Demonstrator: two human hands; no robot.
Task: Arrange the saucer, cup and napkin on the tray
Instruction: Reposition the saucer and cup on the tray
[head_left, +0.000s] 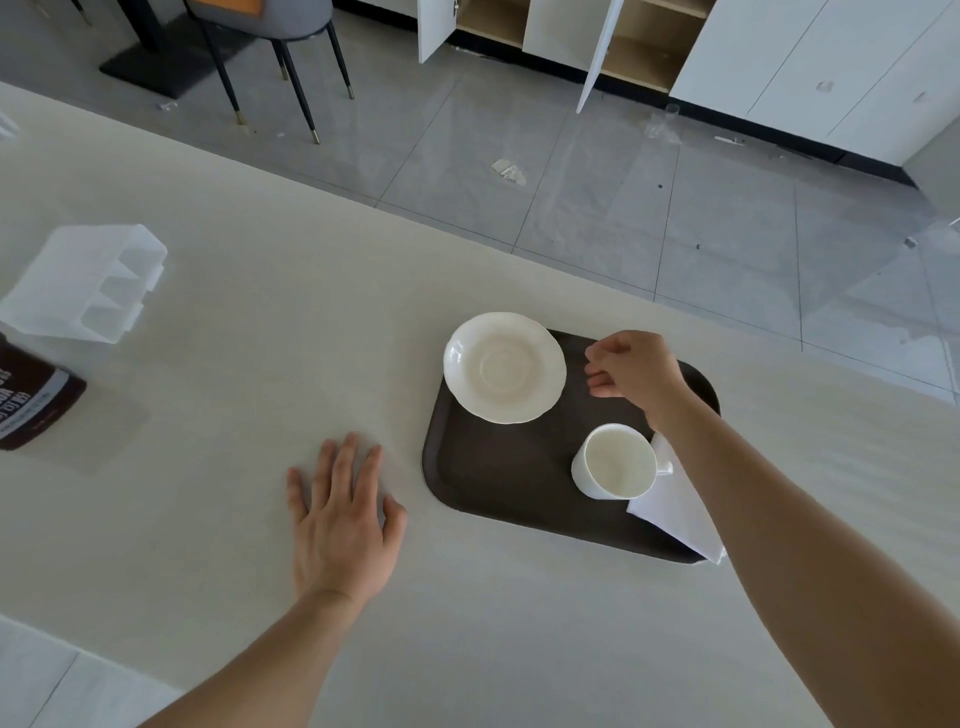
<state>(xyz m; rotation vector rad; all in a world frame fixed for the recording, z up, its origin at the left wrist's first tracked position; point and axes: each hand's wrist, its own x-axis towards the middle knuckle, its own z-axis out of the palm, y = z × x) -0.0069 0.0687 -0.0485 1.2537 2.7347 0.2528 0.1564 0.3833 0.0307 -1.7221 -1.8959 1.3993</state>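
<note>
A dark brown tray (498, 478) lies on the pale table. A white saucer (504, 368) rests on its far left corner, partly over the rim. A white cup (615, 461) stands upright on the tray's right side, handle to the right. A folded white napkin (675, 506) lies under and beside the cup, reaching past the tray's near right edge; my forearm hides part of it. My right hand (631, 366) hovers over the tray's far side, just right of the saucer, fingers loosely curled with nothing in them. My left hand (340, 512) lies flat on the table left of the tray, fingers spread.
A clear plastic divided box (85, 286) and a dark brown packet (31, 402) sit at the table's left. The table's far edge runs diagonally just behind the tray. Beyond it are grey floor tiles, a chair (270, 31) and open white cabinets (571, 31).
</note>
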